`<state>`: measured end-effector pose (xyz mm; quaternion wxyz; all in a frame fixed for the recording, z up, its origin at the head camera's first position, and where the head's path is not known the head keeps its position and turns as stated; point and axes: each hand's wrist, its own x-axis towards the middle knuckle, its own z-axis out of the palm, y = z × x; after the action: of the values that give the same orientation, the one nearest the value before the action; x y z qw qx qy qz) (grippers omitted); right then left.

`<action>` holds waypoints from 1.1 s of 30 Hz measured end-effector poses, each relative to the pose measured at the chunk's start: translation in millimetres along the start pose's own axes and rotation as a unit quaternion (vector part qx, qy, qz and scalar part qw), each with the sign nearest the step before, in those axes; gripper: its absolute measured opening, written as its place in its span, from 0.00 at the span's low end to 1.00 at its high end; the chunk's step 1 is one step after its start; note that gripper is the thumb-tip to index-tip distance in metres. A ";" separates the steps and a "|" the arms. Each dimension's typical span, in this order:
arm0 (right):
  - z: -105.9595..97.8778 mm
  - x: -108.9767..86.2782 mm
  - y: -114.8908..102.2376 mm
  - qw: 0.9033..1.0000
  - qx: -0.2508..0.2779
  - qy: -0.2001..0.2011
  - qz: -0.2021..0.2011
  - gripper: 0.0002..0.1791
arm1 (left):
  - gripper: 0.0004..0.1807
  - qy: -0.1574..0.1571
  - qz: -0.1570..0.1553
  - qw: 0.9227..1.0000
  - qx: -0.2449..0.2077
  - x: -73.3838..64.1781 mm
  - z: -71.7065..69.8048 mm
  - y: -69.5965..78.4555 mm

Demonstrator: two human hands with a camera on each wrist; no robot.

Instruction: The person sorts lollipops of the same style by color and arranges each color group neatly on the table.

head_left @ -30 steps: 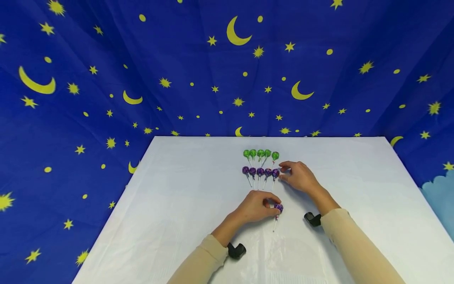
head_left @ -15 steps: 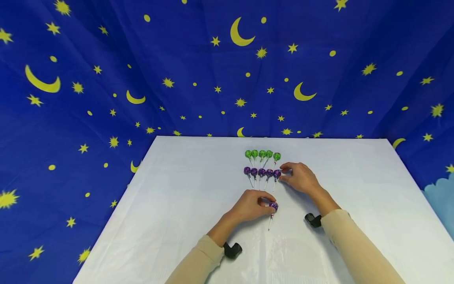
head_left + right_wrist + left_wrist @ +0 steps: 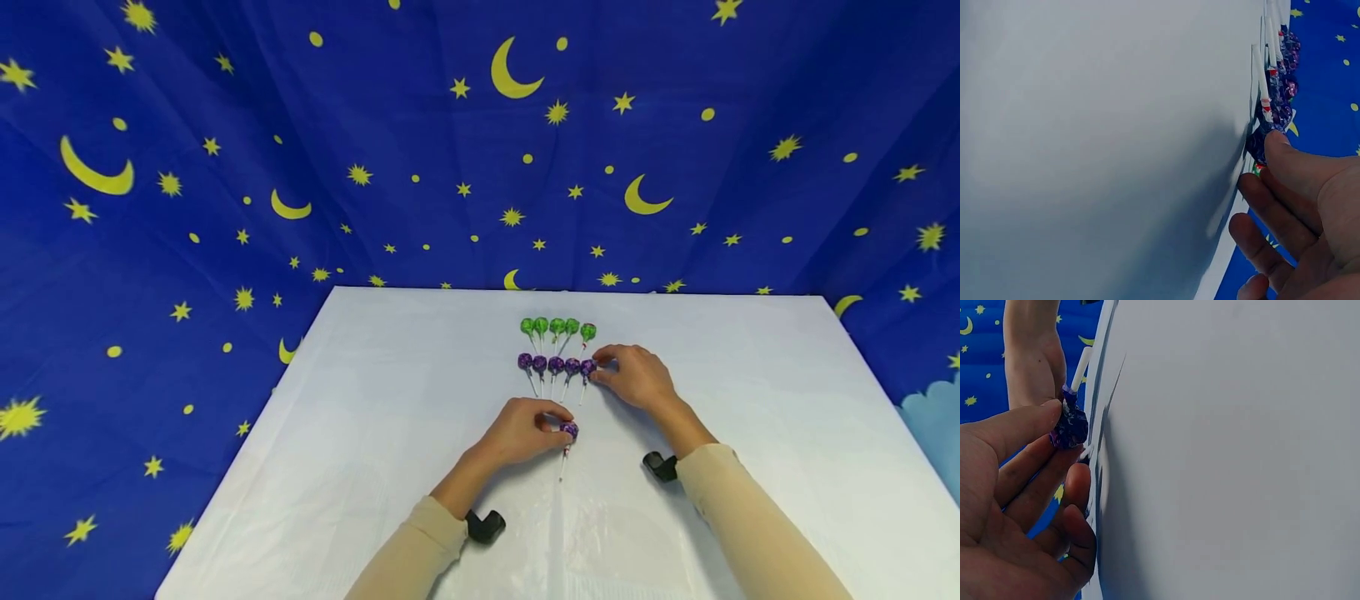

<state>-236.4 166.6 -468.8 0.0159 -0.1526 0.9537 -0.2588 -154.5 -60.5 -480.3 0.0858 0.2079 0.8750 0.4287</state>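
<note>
My left hand (image 3: 522, 430) pinches a purple-wrapped lollipop (image 3: 569, 431) by its head, between thumb and fingers, in front of the rows. Its white stick points toward me in the head view; the left wrist view shows the dark wrapper of this lollipop (image 3: 1071, 425) close up. Farther back, several purple lollipops (image 3: 556, 365) lie side by side, sticks toward me. At the right end of that row, my right hand (image 3: 636, 375) has thumb and fingertips at the head of the last purple lollipop (image 3: 1259, 145). Its thumb covers part of the wrapper in the right wrist view.
Behind the purple row lies a row of several green lollipops (image 3: 557, 326), sticks also toward me. All rest on a white-covered table (image 3: 405, 358). A blue curtain (image 3: 420, 125) with yellow moons and stars hangs behind the table's far edge and along its sides.
My left hand has carried its purple lollipop to the left and slightly away from me. The right hand stays at the end of the purple row. The head view has shifted slightly.
</note>
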 end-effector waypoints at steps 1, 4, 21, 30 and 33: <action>0.2 -0.1 0.0 1.000 -0.003 0.001 0.000 0.17 | 0.12 0.002 -0.002 1.000 0.000 -0.3 -0.3 -1.1; 0.1 -0.6 -0.7 1.000 -0.011 0.004 0.002 0.16 | 0.13 0.009 -0.005 1.000 0.002 -0.6 -2.2 -4.7; 2.9 0.6 2.4 1.000 -0.016 0.002 0.007 0.16 | 0.13 0.055 -0.031 0.998 -0.029 -6.1 -31.6 -19.0; 1.9 -0.3 0.5 1.000 -0.008 -0.004 0.010 0.15 | 0.13 0.115 -0.051 0.991 -0.054 -5.2 -71.2 -31.1; 1.7 -0.1 -0.4 1.000 -0.010 -0.005 0.011 0.16 | 0.13 0.126 -0.062 0.989 -0.046 -3.2 -78.0 -37.6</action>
<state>-236.0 165.5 -470.1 0.0219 -0.1438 0.9576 -0.2486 -188.2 -138.1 -461.8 0.0105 0.0933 0.8691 0.4856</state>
